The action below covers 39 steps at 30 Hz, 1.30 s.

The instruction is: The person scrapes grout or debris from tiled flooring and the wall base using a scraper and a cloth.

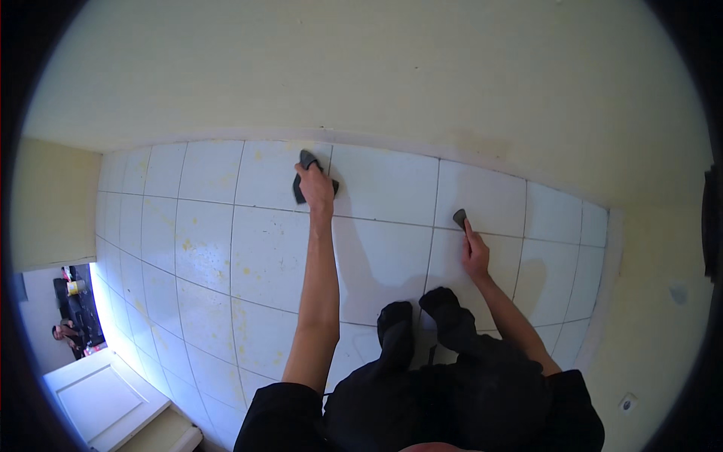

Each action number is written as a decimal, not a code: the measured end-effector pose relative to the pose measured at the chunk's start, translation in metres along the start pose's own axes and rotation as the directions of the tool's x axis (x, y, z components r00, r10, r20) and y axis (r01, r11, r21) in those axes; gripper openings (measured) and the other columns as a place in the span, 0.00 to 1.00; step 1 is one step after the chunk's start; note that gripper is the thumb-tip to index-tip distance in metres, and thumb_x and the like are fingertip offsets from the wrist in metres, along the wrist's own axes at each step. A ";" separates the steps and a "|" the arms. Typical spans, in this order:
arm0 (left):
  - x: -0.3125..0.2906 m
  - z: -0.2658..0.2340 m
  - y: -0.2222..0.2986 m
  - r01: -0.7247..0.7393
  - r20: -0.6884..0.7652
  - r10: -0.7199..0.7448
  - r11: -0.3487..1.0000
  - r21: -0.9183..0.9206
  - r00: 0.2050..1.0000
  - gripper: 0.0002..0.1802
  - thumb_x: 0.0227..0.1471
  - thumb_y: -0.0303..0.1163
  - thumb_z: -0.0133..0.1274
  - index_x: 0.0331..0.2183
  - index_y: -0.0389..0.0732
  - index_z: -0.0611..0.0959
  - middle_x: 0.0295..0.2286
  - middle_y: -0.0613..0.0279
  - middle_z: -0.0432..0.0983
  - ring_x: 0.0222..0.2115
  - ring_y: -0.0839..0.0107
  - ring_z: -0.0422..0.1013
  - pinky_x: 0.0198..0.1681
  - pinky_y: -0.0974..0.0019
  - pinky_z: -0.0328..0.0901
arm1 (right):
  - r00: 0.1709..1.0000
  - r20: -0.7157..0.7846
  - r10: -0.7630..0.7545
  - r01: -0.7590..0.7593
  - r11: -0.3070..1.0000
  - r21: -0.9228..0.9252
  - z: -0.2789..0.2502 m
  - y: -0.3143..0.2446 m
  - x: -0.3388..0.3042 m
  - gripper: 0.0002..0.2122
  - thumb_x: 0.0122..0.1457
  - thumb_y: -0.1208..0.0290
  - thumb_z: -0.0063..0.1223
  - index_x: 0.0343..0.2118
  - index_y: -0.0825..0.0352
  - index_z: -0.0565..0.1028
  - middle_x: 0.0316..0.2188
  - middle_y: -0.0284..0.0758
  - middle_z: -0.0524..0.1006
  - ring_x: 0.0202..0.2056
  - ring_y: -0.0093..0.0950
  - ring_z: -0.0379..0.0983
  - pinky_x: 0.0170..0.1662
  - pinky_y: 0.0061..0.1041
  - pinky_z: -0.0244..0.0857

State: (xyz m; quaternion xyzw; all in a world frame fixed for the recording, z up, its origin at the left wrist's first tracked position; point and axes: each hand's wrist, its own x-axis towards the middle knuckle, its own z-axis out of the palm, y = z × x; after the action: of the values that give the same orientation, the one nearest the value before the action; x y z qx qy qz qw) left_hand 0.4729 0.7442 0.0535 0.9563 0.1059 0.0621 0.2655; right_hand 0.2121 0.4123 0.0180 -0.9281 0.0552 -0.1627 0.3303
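Note:
My left hand [316, 188] is closed on a dark grey cloth [307, 159], pressed to the white tiled floor [384, 184] close to the foot of the far wall. Parts of the cloth spread out on both sides of my fingers. Further right, my right hand [475, 258] grips a small dark, flat object with a rounded end [460, 218], pointing toward the far wall. It looks like a scraper blade, but its exact kind is hard to make out, and my fingers hide its near end.
Yellowish spots [188, 245] mark the tiles on the left. My feet in black socks [395, 320] are between my arms. A cream wall [376, 68] runs along the far side. At the lower left are a white door [105, 395] and an opening with a person [69, 331] beyond.

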 end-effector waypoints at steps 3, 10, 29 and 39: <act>-0.039 0.005 0.037 -0.324 0.139 0.326 0.945 -0.042 0.935 0.09 0.37 0.18 0.55 0.28 0.33 0.79 0.49 0.35 0.64 0.30 0.44 0.74 0.34 0.50 0.72 | 0.999 0.011 0.038 -0.037 0.999 -0.012 -0.011 0.013 0.001 0.25 0.59 0.79 0.47 0.61 0.58 0.65 0.26 0.39 0.73 0.22 0.35 0.70 0.26 0.31 0.65; -0.121 0.063 0.039 -0.797 0.453 0.752 0.589 -0.137 0.478 0.03 0.40 0.26 0.54 0.23 0.39 0.82 0.46 0.46 0.68 0.32 0.52 0.75 0.32 0.54 0.73 | 1.000 0.022 0.016 -0.017 0.999 0.049 -0.004 0.004 0.001 0.23 0.60 0.79 0.47 0.60 0.59 0.66 0.23 0.38 0.70 0.19 0.32 0.66 0.24 0.29 0.63; -0.088 -0.065 0.004 0.381 0.364 -0.150 0.572 -0.726 0.919 0.14 0.52 0.22 0.49 0.41 0.26 0.77 0.32 0.59 0.77 0.31 0.77 0.70 0.33 0.74 0.67 | 0.827 0.530 0.190 -0.467 0.758 0.456 -0.010 -0.037 0.048 0.18 0.65 0.67 0.46 0.55 0.69 0.69 0.18 0.29 0.67 0.24 0.19 0.66 0.27 0.21 0.61; -0.150 -0.023 0.053 0.778 0.783 -0.047 -0.091 -0.621 0.620 0.14 0.54 0.23 0.44 0.44 0.34 0.75 0.36 0.62 0.77 0.32 0.76 0.73 0.35 0.72 0.69 | 0.814 0.495 -0.304 0.222 0.950 0.219 0.010 -0.118 0.089 0.23 0.58 0.73 0.49 0.59 0.63 0.66 0.31 0.40 0.72 0.29 0.40 0.73 0.30 0.35 0.68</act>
State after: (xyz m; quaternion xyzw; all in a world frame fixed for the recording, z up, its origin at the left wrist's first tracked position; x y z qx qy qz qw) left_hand 0.3323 0.6764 0.0915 0.3944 0.2718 -0.2471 0.8423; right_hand 0.2987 0.4911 0.1092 -0.9079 -0.1783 0.0476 0.3763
